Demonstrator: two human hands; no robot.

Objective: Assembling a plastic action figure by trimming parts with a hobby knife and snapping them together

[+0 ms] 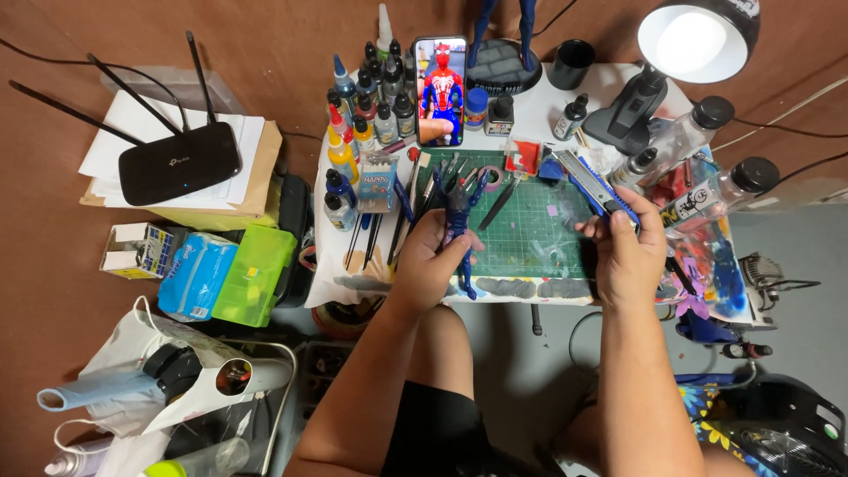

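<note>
While gripping a dark blue figure point(458, 231) over the near edge of the bench point(539, 110), left hand point(430, 261) with fingers point(468, 240) wrapped round its body, limbs sticking out above and below the fist. Right hand point(629, 252) above the near right part of the green cutting mat point(530, 221), fingers closed on a blue and grey utility knife point(594, 183) pointing toward the far left. Along the bench's left edge, a cluster of small paint bottles point(367, 115) standing upright with dropper tips, holding yellow, red, blue and dark paints; contents of the darkest ones too dim to tell. Just beside them toward the far edge, an upright phone point(440, 88) showing a red and blue costumed figure. At the far edge, a round dark statue base point(503, 66) with two blue legs rising from it, and a black cup point(571, 64) whose inside cannot be seen. Near the far right corner, a lit desk lamp point(693, 35) and two clear plastic bottles point(707, 168) with black caps lying tilted, seemingly holding clear liquid. Brushes point(371, 234) lying near the mat's left side. On the floor left of the bench, a green plastic box point(252, 274), lid shut, a blue wipes pack point(196, 276), and a black router point(179, 162) on papers.
</note>
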